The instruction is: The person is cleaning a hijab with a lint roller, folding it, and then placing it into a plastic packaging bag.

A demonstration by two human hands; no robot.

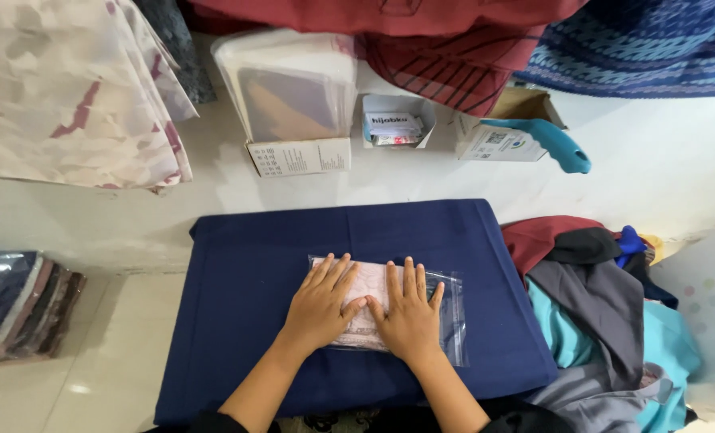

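Both my hands lie flat, palms down, on a clear plastic bag [451, 309] that holds a folded pale pink cloth [370, 282]. My left hand [323, 304] covers the bag's left part, fingers spread. Beside it, thumbs almost touching, my right hand [410, 310] presses the middle. The bag rests on a dark blue cloth-covered board [245, 273] in front of me.
A heap of grey, teal, red and black cloths [598, 313] lies at the right. Behind the board stand a box of clear bags [293, 100], a small open box [396, 122] and a carton with a blue-handled tool [554, 143]. Bagged cloths [17, 305] are stacked at the left.
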